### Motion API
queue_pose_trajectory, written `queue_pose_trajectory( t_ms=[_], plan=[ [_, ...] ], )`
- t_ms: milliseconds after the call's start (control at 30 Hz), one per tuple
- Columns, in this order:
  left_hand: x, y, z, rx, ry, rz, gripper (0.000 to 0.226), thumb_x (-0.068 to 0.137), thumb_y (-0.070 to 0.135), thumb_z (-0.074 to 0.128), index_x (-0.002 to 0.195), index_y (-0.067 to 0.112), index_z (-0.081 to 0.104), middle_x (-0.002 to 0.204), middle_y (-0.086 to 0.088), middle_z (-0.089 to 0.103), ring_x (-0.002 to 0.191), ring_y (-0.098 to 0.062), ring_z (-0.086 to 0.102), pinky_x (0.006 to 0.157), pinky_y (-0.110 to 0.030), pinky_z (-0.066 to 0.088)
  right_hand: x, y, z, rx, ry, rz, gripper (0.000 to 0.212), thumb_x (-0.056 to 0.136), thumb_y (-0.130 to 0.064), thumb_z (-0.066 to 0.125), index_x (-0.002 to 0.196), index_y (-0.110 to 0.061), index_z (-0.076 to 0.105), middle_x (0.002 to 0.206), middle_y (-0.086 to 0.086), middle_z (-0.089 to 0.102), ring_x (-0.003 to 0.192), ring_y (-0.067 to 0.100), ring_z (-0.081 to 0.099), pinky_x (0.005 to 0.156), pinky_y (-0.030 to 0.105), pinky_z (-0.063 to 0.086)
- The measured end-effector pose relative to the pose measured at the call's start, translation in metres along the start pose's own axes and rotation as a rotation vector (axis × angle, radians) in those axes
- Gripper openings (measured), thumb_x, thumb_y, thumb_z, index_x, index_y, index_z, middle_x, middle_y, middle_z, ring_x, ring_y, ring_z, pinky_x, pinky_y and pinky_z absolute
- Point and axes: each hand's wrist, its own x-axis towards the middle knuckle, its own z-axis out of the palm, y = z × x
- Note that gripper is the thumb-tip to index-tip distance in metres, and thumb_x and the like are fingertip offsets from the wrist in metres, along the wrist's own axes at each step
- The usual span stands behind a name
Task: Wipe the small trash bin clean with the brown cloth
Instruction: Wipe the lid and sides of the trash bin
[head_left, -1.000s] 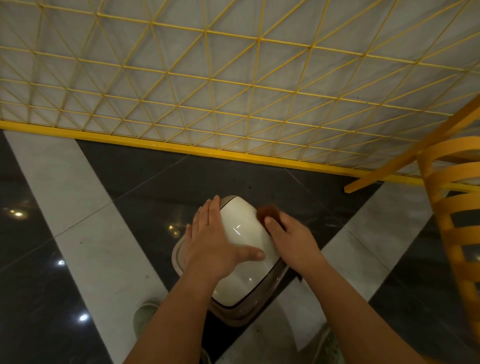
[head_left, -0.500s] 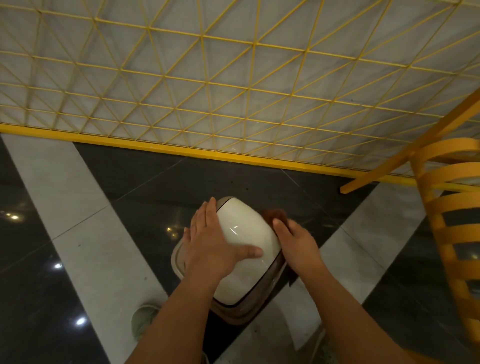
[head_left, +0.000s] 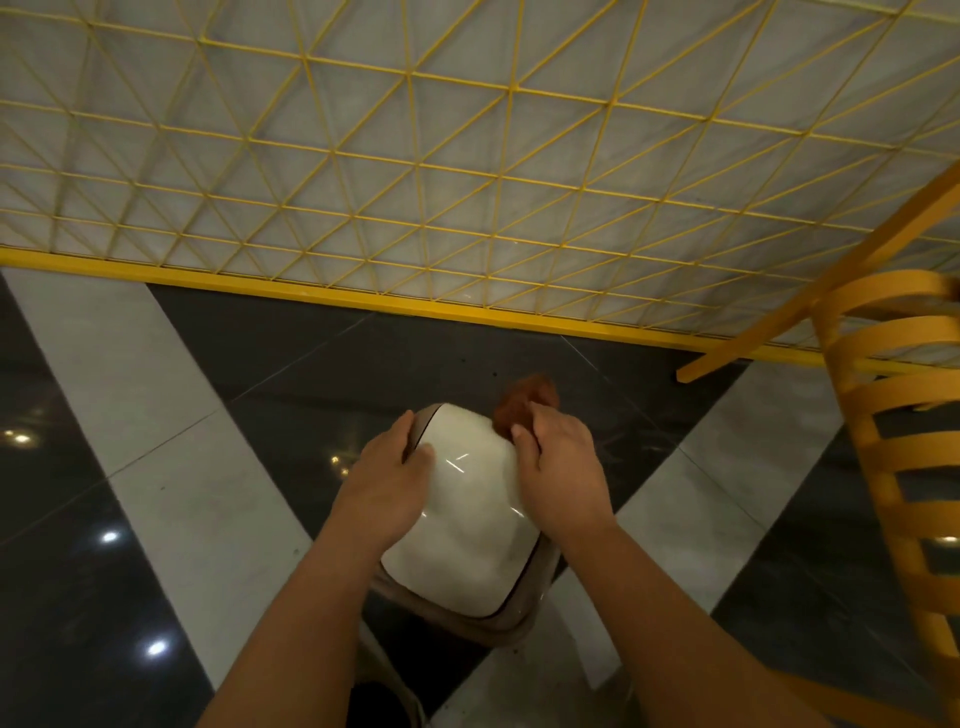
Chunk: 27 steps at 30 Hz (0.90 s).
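Small trash bin (head_left: 462, 525) sitting on dark floor tile (head_left: 291, 364), just in front of person, near yellow wire fence (head_left: 467, 171). Left hand (head_left: 387, 480) gripping bin's far-left lid edge, thumb on top, steadying it. Right hand (head_left: 558, 457) bunching brown cloth (head_left: 522, 402) vs far-right corner, wiping. Lid looks glossy, hard plastic, prob slippery + light, so bin likely to skid w/o bracing. Best hold: rim edges, not dome. Cloth soft, conforming.
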Motion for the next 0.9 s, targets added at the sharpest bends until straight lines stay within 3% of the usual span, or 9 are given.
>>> queue_pose_trajectory(
  t_ms=[167,300,367,500,633,700,800,900],
  plan=[
    [0.002,-0.011,-0.012,-0.006,0.043,0.029,0.048,0.102,0.029,0.04,0.148,0.038,0.033,0.151,-0.001,0.04,0.134,-0.021,0.04,0.104,-0.032,0.031,-0.021,-0.03,0.012,-0.178,0.102,-0.283,0.043,0.096,-0.035,0.037,0.129,-0.015,0.057,0.129,0.005,0.061,0.12,0.022,0.053,0.108,0.034,0.03],
    [0.002,-0.017,-0.017,-0.076,0.01,0.012,0.044,0.1,0.035,0.044,0.144,0.038,0.042,0.149,0.001,0.045,0.133,-0.021,0.043,0.109,-0.037,0.034,-0.04,-0.025,0.02,-0.215,0.08,-0.45,0.043,0.09,-0.022,0.062,0.132,-0.016,0.057,0.135,0.006,0.057,0.124,0.027,0.052,0.109,0.045,0.036],
    [0.004,-0.017,-0.019,-0.065,0.016,0.01,0.043,0.099,0.042,0.044,0.142,0.037,0.045,0.148,0.002,0.047,0.133,-0.021,0.044,0.108,-0.038,0.034,-0.042,-0.019,0.019,-0.198,0.066,-0.481,0.044,0.089,-0.02,0.064,0.132,-0.016,0.057,0.135,0.006,0.057,0.124,0.027,0.052,0.108,0.044,0.037],
    [0.006,-0.01,-0.014,0.039,0.043,0.149,0.046,0.099,0.031,0.05,0.145,0.035,0.042,0.152,-0.002,0.039,0.138,-0.019,0.037,0.107,-0.031,0.029,-0.034,-0.018,0.012,-0.165,-0.004,-0.411,0.044,0.095,-0.035,0.042,0.134,-0.02,0.055,0.138,0.003,0.055,0.128,0.023,0.048,0.112,0.034,0.028],
    [0.001,-0.009,-0.008,0.021,-0.036,0.252,0.04,0.101,0.023,0.044,0.135,0.043,0.05,0.155,0.005,0.029,0.141,-0.011,0.027,0.104,-0.022,0.021,-0.035,0.002,0.006,-0.135,0.053,-0.29,0.043,0.097,-0.035,0.046,0.136,-0.02,0.052,0.138,0.003,0.054,0.129,0.023,0.046,0.113,0.036,0.029],
    [0.0,-0.013,-0.01,0.012,-0.091,0.237,0.042,0.098,0.03,0.05,0.136,0.048,0.045,0.154,0.008,0.029,0.138,-0.012,0.03,0.103,-0.025,0.025,-0.034,0.01,0.001,-0.116,0.068,-0.249,0.042,0.097,-0.034,0.046,0.137,-0.021,0.05,0.138,0.003,0.054,0.129,0.024,0.045,0.112,0.033,0.026],
    [-0.003,-0.022,-0.017,0.06,-0.182,0.193,0.066,0.088,0.034,0.066,0.142,0.051,0.032,0.15,0.009,0.025,0.129,-0.016,0.036,0.104,-0.034,0.036,-0.015,0.009,-0.003,-0.099,0.057,-0.25,0.04,0.097,-0.027,0.051,0.137,-0.02,0.051,0.137,0.005,0.054,0.129,0.025,0.043,0.112,0.033,0.026],
    [-0.01,-0.027,-0.02,0.07,-0.165,0.17,0.079,0.078,0.038,0.076,0.14,0.051,0.029,0.141,0.01,0.028,0.122,-0.017,0.041,0.105,-0.04,0.042,0.012,0.002,-0.009,-0.107,0.059,-0.278,0.039,0.097,-0.024,0.052,0.135,-0.016,0.053,0.135,0.006,0.056,0.127,0.025,0.044,0.111,0.034,0.027]
  ],
)
